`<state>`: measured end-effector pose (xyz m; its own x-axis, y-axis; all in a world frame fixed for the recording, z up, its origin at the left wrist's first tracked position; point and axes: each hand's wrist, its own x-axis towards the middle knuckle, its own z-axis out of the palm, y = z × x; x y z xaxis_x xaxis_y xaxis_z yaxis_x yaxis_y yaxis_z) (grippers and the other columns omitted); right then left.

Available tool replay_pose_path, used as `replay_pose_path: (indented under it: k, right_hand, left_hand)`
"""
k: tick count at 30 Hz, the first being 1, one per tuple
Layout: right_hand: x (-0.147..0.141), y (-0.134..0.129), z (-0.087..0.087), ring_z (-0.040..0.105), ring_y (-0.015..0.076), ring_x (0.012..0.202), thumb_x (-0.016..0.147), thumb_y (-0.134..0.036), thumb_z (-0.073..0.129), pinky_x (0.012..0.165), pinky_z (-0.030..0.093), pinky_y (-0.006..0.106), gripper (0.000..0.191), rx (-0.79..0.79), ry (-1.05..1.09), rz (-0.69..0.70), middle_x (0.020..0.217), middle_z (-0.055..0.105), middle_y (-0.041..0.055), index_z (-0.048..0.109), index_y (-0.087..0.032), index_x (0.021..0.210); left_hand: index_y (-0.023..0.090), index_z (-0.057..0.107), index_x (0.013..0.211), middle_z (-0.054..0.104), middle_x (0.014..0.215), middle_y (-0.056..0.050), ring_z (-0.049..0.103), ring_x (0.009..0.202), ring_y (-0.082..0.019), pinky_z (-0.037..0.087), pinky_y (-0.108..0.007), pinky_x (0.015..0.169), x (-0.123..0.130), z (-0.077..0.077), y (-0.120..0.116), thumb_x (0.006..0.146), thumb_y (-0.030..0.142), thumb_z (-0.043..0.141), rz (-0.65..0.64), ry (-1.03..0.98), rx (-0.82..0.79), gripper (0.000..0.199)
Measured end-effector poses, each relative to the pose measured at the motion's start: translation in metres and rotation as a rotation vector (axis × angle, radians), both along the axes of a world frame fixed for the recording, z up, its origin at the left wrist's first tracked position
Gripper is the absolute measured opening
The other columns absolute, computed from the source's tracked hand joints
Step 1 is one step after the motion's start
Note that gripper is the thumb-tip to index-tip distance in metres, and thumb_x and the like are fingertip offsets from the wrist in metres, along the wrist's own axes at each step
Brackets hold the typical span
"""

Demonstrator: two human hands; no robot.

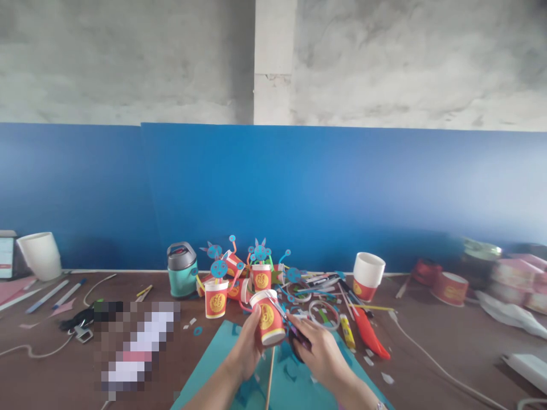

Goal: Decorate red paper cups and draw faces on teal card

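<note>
My left hand (247,345) is wrapped around a red and white paper cup (268,320) with a yellow emblem, its mouth tilted up and away. In my right hand (318,348) is a pair of scissors (300,335) with dark purple handles; the blades reach to the cup's right side near the rim. Whether they are inside the cup or against its outside I cannot tell. Beneath both hands lies a teal sheet (213,364) with cut-outs, and a thin wooden stick (270,378) rests on it. Just behind stand decorated cups (216,300) with blue paper faces and pipe-cleaner arms.
A teal lidded container (183,270) stands back left. Pens, tape rolls (323,315), a yellow glue tube (347,332) and a red-handled tool (371,333) clutter the right. Stacked paper cups (368,276) stand behind them. A white cable (436,356) crosses the right side; a blue partition (299,199) closes the back.
</note>
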<state>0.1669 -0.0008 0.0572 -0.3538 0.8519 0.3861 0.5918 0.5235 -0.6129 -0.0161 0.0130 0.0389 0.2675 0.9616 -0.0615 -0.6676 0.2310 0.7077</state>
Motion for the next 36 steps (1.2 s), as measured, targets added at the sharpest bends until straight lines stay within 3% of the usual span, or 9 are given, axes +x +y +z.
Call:
replay_pose_path:
  k: [4, 10, 18, 25, 32, 36]
  right_hand:
    - [0.0021, 0.0007, 0.0, 0.064, 0.0251, 0.095, 0.081, -0.018, 0.05, 0.083, 0.05, 0.034, 0.047, 0.015, 0.022, 0.026, 0.109, 0.067, 0.0119, 0.056, -0.02, 0.127]
    - [0.0043, 0.0023, -0.0012, 0.065, 0.0238, 0.088, 0.081, -0.02, 0.049, 0.079, 0.051, 0.033, 0.046, 0.056, -0.027, 0.018, 0.1, 0.069, 0.0108, 0.057, -0.02, 0.126]
    - [0.0054, 0.0022, 0.0021, 0.067, 0.023, 0.09, 0.081, -0.018, 0.048, 0.08, 0.052, 0.032, 0.043, 0.078, -0.044, -0.008, 0.103, 0.07, 0.0086, 0.061, -0.022, 0.122]
    - [0.0101, 0.0056, -0.0014, 0.063, 0.0262, 0.104, 0.081, -0.024, 0.05, 0.089, 0.05, 0.035, 0.04, 0.048, 0.074, -0.197, 0.116, 0.066, 0.0126, 0.062, -0.015, 0.118]
    - [0.0061, 0.0021, -0.0042, 0.062, 0.0261, 0.104, 0.081, -0.021, 0.051, 0.09, 0.05, 0.038, 0.042, 0.085, 0.015, -0.086, 0.115, 0.066, 0.012, 0.06, -0.018, 0.122]
    - [0.0039, 0.0003, -0.005, 0.063, 0.0241, 0.102, 0.08, -0.018, 0.051, 0.088, 0.051, 0.035, 0.045, 0.103, -0.023, -0.019, 0.114, 0.066, 0.01, 0.057, -0.02, 0.125]
  left_hand:
    - [0.012, 0.062, 0.108, 0.071, 0.094, -0.01, 0.069, 0.082, -0.022, 0.056, -0.032, 0.071, -0.0013, 0.0015, -0.0002, 0.078, 0.045, 0.065, -0.002, 0.016, -0.023, 0.045]
    - [0.013, 0.061, 0.109, 0.071, 0.101, -0.009, 0.069, 0.083, -0.022, 0.056, -0.031, 0.071, -0.0034, 0.0041, -0.0027, 0.082, 0.044, 0.061, -0.001, 0.006, -0.104, 0.041]
    - [0.009, 0.061, 0.108, 0.072, 0.096, -0.011, 0.07, 0.076, -0.022, 0.055, -0.03, 0.061, -0.0069, 0.0018, 0.0014, 0.079, 0.05, 0.062, -0.003, 0.0, -0.133, 0.05]
    - [0.014, 0.062, 0.105, 0.073, 0.095, -0.009, 0.07, 0.08, -0.024, 0.055, -0.032, 0.069, -0.0083, 0.0009, 0.0012, 0.075, 0.048, 0.067, 0.01, -0.025, -0.057, 0.046]
    - [0.021, 0.06, 0.109, 0.07, 0.107, -0.007, 0.063, 0.103, -0.027, 0.052, -0.036, 0.083, -0.0033, 0.0004, -0.0027, 0.067, 0.042, 0.077, 0.169, 0.036, 0.048, 0.05]
    - [0.02, 0.061, 0.106, 0.071, 0.103, -0.008, 0.064, 0.101, -0.027, 0.052, -0.034, 0.082, -0.0012, 0.0024, -0.0043, 0.066, 0.042, 0.077, 0.187, 0.075, 0.048, 0.049]
